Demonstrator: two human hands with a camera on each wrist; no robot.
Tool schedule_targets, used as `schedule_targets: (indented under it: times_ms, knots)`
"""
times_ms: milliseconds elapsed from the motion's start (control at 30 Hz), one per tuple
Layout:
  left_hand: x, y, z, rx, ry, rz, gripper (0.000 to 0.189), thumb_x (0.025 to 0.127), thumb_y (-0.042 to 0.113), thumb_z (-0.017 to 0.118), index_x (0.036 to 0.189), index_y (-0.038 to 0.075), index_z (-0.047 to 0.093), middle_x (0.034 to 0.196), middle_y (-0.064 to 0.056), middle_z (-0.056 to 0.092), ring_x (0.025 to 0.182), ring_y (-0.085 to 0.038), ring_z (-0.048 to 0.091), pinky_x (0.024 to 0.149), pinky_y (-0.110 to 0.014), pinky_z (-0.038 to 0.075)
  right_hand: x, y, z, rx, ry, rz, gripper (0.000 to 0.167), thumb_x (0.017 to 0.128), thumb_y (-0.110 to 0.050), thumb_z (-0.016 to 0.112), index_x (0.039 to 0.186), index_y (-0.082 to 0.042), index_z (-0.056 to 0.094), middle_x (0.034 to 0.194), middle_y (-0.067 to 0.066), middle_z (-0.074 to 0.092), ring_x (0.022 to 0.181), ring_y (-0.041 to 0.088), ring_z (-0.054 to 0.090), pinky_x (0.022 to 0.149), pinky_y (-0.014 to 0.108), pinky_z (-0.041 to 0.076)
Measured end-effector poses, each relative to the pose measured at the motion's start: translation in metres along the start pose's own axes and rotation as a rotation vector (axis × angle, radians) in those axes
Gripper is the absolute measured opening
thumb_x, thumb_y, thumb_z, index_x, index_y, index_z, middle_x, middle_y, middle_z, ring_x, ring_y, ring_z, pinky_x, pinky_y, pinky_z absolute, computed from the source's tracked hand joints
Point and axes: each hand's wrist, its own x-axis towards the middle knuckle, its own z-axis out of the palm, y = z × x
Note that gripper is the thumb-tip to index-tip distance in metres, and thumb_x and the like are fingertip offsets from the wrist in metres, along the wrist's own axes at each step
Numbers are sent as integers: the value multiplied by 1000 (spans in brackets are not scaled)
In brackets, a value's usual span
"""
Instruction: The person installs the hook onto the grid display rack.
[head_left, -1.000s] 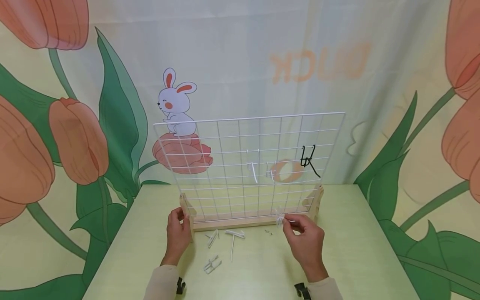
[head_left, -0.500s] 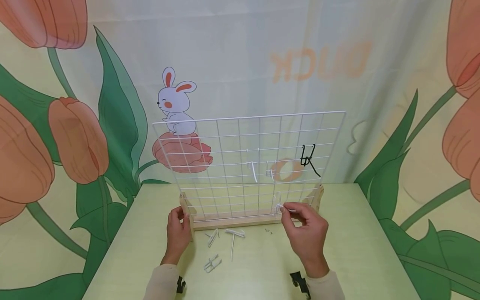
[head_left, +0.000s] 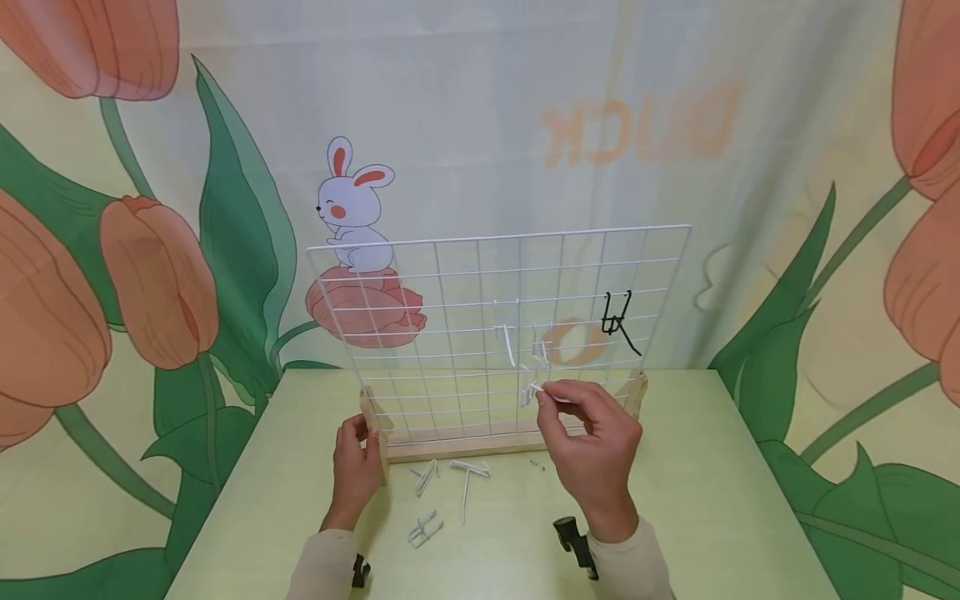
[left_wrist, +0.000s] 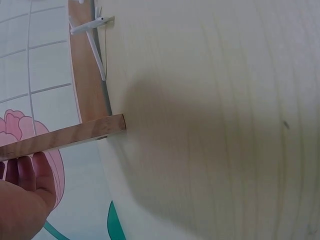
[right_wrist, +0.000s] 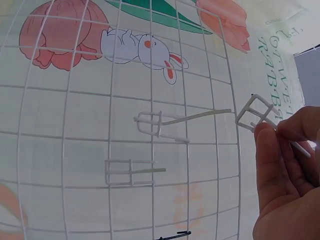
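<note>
A white wire grid panel (head_left: pixel 498 238) stands upright in a wooden base (head_left: pixel 465 448). My left hand (head_left: pixel 356 467) holds the base's left upright; in the left wrist view its fingers bend against that wooden piece (left_wrist: pixel 75 134). Between thumb and fingertips, my right hand (head_left: pixel 596 446) pinches a white wire hook (head_left: pixel 531 393) in front of the lower grid. The right wrist view shows this hook's square frame (right_wrist: pixel 253 111) tilted beyond the fingertips. On the grid hang two white hooks, a longer one (head_left: pixel 508 346) and a shorter one (head_left: pixel 543 348), plus a black hook (head_left: pixel 613 323) further right.
Loose white hooks lie before the base: one near its left end (head_left: pixel 427 477), a long-armed hook (head_left: pixel 467 475) beside it, and another hook (head_left: pixel 425 529) closer in. Tiny metal bits (head_left: pixel 537 464) lie on the table (head_left: pixel 720 500). A printed curtain (head_left: pixel 465 125) hangs behind.
My right hand has risen and shifted left with the white hook, from near the base to just below the hanging hooks. The left hand stays on the upright.
</note>
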Motion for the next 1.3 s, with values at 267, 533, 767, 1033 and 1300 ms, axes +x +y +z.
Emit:
schedule_targets:
  times_ms: [267, 533, 767, 1033, 1300]
  knots:
    - [1, 2, 0, -7, 3, 4, 35, 111, 11, 52, 143, -3, 46, 135, -22, 55, 125, -36, 60, 93, -40, 58, 15, -11, 28, -141, 9, -69, 17, 83, 7, 79, 97, -2, 81, 92, 10, 79, 77, 21, 78, 80, 22, 63]
    - [2, 3, 0, -4, -16, -17, 37, 112, 14, 49, 145, -2, 44, 139, -21, 53, 129, -36, 59, 98, -49, 56, 22, -13, 52, -197, 29, -92, 13, 86, 5, 76, 96, -1, 81, 91, 10, 78, 75, 20, 77, 74, 30, 65]
    - [3, 5, 0, -13, -19, -21, 38, 112, 13, 48, 146, -3, 43, 140, -23, 51, 130, -38, 57, 101, -54, 55, 31, -16, 69, -211, 35, -81, 12, 88, 1, 78, 100, 1, 80, 93, 12, 79, 75, 21, 78, 73, 34, 65]
    - [1, 2, 1, -11, -7, -21, 37, 111, 12, 49, 145, -3, 44, 138, -23, 53, 128, -38, 59, 99, -53, 56, 36, -20, 91, -237, 47, -98, 12, 90, -1, 78, 102, 2, 80, 92, 13, 78, 76, 21, 78, 75, 34, 65]
    - [0, 5, 1, -6, 7, -14, 35, 110, 10, 50, 143, -4, 45, 136, -24, 53, 126, -39, 59, 97, -53, 57, 38, -17, 113, -265, 40, -130, 11, 91, -1, 78, 101, 3, 80, 93, 14, 78, 79, 22, 78, 77, 33, 65]
